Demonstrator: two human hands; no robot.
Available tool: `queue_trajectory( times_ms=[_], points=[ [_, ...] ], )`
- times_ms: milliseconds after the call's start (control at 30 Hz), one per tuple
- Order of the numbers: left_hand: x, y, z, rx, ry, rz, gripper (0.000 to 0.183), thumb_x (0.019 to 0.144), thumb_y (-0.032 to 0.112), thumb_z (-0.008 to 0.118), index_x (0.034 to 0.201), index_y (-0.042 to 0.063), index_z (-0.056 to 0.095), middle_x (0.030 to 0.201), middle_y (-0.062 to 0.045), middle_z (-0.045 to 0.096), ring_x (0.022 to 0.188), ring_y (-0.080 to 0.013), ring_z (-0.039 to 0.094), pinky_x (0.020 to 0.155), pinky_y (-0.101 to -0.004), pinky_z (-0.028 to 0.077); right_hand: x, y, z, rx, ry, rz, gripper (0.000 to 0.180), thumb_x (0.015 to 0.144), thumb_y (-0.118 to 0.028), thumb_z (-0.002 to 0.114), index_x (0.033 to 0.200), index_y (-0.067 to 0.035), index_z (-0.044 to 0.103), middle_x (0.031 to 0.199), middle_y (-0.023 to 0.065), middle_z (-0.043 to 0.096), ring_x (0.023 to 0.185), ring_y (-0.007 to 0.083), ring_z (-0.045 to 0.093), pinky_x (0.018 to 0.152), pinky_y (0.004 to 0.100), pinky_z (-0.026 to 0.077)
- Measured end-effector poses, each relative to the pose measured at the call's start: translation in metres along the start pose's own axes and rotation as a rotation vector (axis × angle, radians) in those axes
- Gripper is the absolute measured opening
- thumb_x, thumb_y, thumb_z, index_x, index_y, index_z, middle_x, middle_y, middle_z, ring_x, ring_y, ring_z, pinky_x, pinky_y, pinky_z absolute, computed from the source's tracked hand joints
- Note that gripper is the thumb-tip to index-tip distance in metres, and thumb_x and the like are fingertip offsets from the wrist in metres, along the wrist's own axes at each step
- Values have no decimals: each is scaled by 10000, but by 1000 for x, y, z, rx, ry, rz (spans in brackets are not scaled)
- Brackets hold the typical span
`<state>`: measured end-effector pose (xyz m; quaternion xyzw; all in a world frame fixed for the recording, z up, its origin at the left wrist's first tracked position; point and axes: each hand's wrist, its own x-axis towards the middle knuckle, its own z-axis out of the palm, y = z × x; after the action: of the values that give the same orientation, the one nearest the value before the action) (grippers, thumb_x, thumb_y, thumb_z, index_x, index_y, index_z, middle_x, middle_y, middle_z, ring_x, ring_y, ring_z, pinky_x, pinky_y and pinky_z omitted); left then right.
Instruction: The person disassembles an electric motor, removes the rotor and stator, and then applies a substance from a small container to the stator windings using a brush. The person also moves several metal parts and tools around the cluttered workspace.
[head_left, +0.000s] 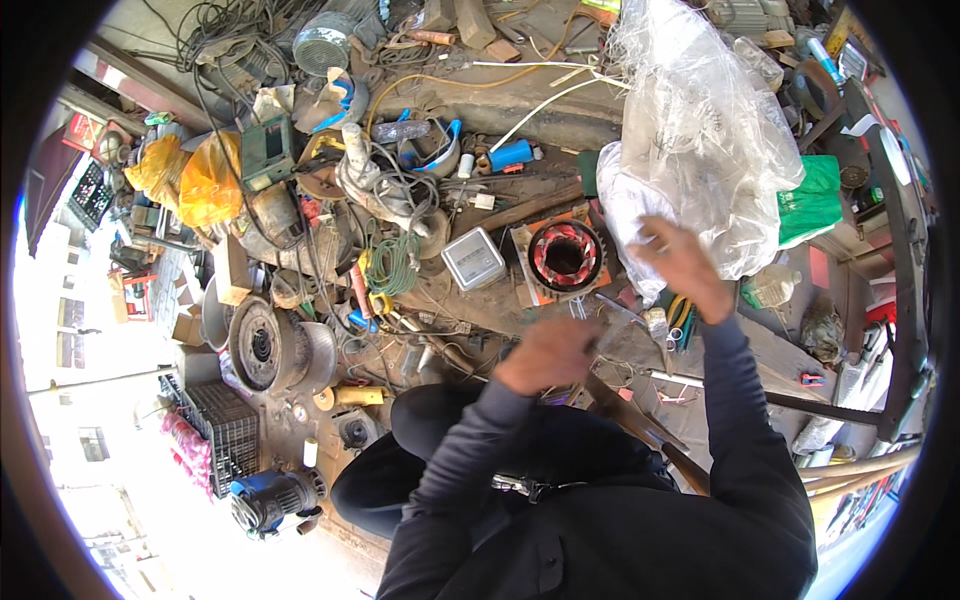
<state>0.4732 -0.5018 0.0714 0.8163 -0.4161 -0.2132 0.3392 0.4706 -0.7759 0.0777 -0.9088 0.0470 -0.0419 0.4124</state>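
A motor stator (546, 274) with red-and-white wrapped windings sits upright on an orange-and-white piece of card (532, 288). My left hand (551, 356) is in front of it, over the bench's near side, blurred and with its fingers curled; whether it holds something thin is unclear. Right of the stator, my right hand (686, 266) hovers over the lower edge of a white bag (634, 217), its fingers bent and blurred. Contact with the bag cannot be made out. A large clear plastic bag (697, 142) lies behind it. Left of the stator is a white square box (474, 259).
Scissors (673, 335) and other hand tools lie below my right hand. Green wire (394, 266), tangled cables and a blue cylinder (511, 155) crowd the left and back. A metal pulley-like wheel (259, 345) stands at left, above a blue electric pump (274, 499) on the ground.
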Motion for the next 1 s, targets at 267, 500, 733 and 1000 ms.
queue_trajectory(
  times_ms=[267, 500, 733, 1000],
  points=[
    [29, 18, -301, 13, 600, 4, 171, 970, 217, 682, 988, 48, 695, 837, -47, 699, 675, -122, 661, 590, -268, 527, -29, -34, -33, 463, 367, 116, 325, 1042, -211, 648, 1287, 2, 659, 1003, 85, 761, 794, 112, 682, 695, 244, 506],
    [43, -82, -340, 76, 768, -335, 411, 932, 362, 707, 1059, -25, 757, 876, -117, 762, 818, -198, 695, 778, -351, 537, -42, -28, 59, 302, -11, 283, 346, 969, -244, 724, 1212, -1, 675, 952, 123, 768, 780, 183, 730, 753, 325, 583],
    [-112, -126, -179, -393, 951, -515, 386, 937, 160, 685, 1246, -70, 653, 1044, -157, 750, 865, -201, 736, 738, -302, 598, 20, -54, 193, -186, -335, -333, 580, 872, -178, 726, 1341, 87, 512, 1216, 288, 619, 1127, 449, 625, 899, 494, 530],
    [-138, -156, -136, -377, 1084, -504, 287, 941, 108, 693, 1177, -50, 649, 982, -141, 740, 844, -180, 720, 762, -308, 573, 139, -63, 323, -1040, -533, -678, 1261, 727, -323, 883, 1643, 9, 82, 1594, 317, 309, 1477, 472, 336, 1211, 601, 273]
  ],
)
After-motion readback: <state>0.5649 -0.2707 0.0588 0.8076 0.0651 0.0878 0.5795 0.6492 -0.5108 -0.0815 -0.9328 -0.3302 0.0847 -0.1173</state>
